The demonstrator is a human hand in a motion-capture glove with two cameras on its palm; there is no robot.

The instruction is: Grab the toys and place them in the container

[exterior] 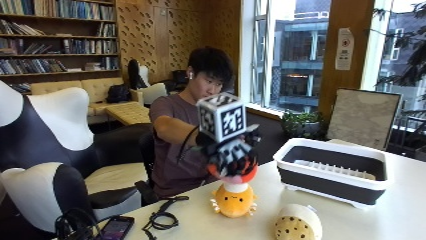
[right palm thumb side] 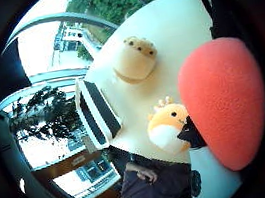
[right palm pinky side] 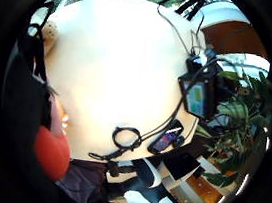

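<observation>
A person sits at a long pale bench (exterior: 373, 220). The largest thing on it is a dish-tub container (exterior: 333, 169), white-rimmed with dark walls, standing toward the window side. Nearer the front edge lies a cream plush toy with brown spots (exterior: 297, 223), on its side, well apart from the container. Beside it stands an orange and white plush chick (exterior: 233, 200), upright. Directly above the chick, the gloved right hand (exterior: 229, 155) is raised off the bench, its fingers curled round a red mushroom-shaped toy (exterior: 234, 176) whose pale stem points down toward the chick's head. At the bench's near end lie a smartphone (exterior: 116, 228) and a coiled black cable (exterior: 162, 218).
</observation>
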